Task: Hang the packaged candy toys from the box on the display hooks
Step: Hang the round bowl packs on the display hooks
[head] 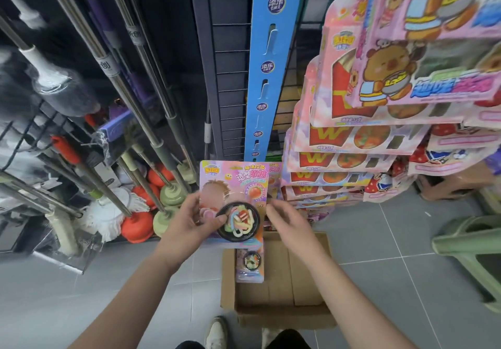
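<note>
My left hand [193, 220] grips a pink candy toy package [233, 186] with a black noodle bowl blister, thumb on the bowl, holding it upright at the foot of the blue hanging strip [267, 77]. My right hand [288, 217] is at the package's right edge with fingers spread; contact is unclear. A second pink card peeks out behind the held one. Below stands the open cardboard box [311, 281] with another package [250, 263] lying at its left side. Many pink packages [352, 145] hang in rows at the right.
Mop and broom handles [130, 77] lean at the left, with red and green plungers [138, 224] on the floor. A dark wire grid panel [230, 50] backs the blue strip. A green plastic stool [471, 253] stands at the right. My shoes show at the bottom.
</note>
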A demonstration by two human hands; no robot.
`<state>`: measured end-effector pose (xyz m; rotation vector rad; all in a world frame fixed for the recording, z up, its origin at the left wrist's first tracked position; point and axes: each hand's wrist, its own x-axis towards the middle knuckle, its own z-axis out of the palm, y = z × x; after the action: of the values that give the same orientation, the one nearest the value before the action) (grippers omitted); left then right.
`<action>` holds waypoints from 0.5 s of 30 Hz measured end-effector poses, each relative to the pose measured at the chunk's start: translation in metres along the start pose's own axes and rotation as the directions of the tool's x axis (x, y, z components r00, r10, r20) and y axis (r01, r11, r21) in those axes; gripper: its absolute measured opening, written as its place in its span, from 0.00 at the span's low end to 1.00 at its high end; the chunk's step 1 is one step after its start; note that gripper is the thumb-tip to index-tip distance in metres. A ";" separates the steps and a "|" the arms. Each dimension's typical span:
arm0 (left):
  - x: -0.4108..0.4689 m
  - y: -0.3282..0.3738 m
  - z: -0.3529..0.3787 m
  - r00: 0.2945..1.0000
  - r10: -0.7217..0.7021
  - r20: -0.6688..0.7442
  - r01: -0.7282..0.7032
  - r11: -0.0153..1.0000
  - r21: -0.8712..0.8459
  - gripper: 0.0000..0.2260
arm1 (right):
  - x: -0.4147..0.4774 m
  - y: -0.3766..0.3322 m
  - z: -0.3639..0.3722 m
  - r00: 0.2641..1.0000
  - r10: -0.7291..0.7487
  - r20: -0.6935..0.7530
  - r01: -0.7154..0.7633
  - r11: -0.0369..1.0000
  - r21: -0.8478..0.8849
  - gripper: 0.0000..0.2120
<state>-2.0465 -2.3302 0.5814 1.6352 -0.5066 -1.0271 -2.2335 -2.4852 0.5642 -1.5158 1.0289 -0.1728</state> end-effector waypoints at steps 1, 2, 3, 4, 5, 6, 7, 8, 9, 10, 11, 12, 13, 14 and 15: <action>0.001 0.003 0.003 1.000 0.007 0.007 -0.007 1.000 0.004 0.20 | -0.006 -0.002 -0.001 0.999 -0.013 0.031 0.013 1.000 0.015 0.16; 0.001 0.005 0.006 1.000 0.015 0.012 -0.015 1.000 0.006 0.20 | -0.011 -0.004 -0.002 0.998 -0.033 0.049 0.032 0.999 0.019 0.18; 0.002 0.008 0.009 1.000 0.022 0.015 -0.022 1.000 0.005 0.20 | -0.014 -0.004 -0.002 0.997 -0.055 0.054 0.055 0.998 0.005 0.21; 0.002 0.011 0.012 0.999 0.032 0.021 -0.032 0.999 0.004 0.20 | -0.015 -0.004 -0.003 0.996 -0.074 0.045 0.075 0.997 -0.012 0.25; 0.004 0.014 0.015 0.999 0.043 0.026 -0.043 0.999 0.010 0.20 | -0.014 -0.004 -0.003 0.996 -0.090 0.029 0.090 0.996 -0.026 0.26; 0.005 0.017 0.018 0.998 0.056 0.032 -0.057 0.998 0.020 0.20 | -0.013 -0.004 -0.004 0.994 -0.107 0.009 0.107 0.994 -0.030 0.26; 0.006 0.020 0.021 0.997 0.070 0.036 -0.071 0.997 0.031 0.20 | -0.013 -0.006 -0.005 0.993 -0.121 -0.010 0.121 0.992 -0.033 0.26; 0.008 0.023 0.023 0.996 0.085 0.033 -0.086 0.995 0.040 0.20 | -0.012 -0.010 -0.006 0.991 -0.134 -0.028 0.133 0.991 -0.034 0.26; 0.010 0.026 0.025 0.995 0.099 0.030 -0.100 0.994 0.046 0.21 | -0.011 -0.012 -0.007 0.988 -0.145 -0.048 0.143 0.989 -0.036 0.27; 0.012 0.030 0.027 0.993 0.116 0.028 -0.118 0.992 0.051 0.21 | -0.009 -0.014 -0.008 0.986 -0.154 -0.068 0.152 0.988 -0.037 0.27; 0.014 0.033 0.029 0.991 0.132 0.028 -0.133 0.990 0.055 0.22 | -0.007 -0.015 -0.009 0.983 -0.162 -0.081 0.160 0.986 -0.040 0.28; 0.016 0.036 0.031 0.989 0.147 0.030 -0.148 0.987 0.062 0.24 | -0.005 -0.016 -0.010 0.981 -0.170 -0.091 0.167 0.985 -0.039 0.28; 0.017 0.038 0.032 0.987 0.157 0.030 -0.158 0.985 0.068 0.26 | -0.003 -0.016 -0.010 0.979 -0.177 -0.102 0.174 0.984 -0.036 0.27; 0.018 0.040 0.034 0.986 0.164 0.030 -0.166 0.984 0.069 0.27 | -0.002 -0.017 -0.011 0.977 -0.182 -0.111 0.181 0.983 -0.024 0.27; 0.019 0.040 0.036 0.986 0.166 0.027 -0.167 0.984 0.063 0.27 | -0.002 -0.017 -0.012 0.975 -0.187 -0.117 0.187 0.982 -0.011 0.26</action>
<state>-2.0590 -2.3774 0.6106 1.6107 -0.6853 -0.9128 -2.2337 -2.4951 0.5828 -1.6179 0.9776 -0.3991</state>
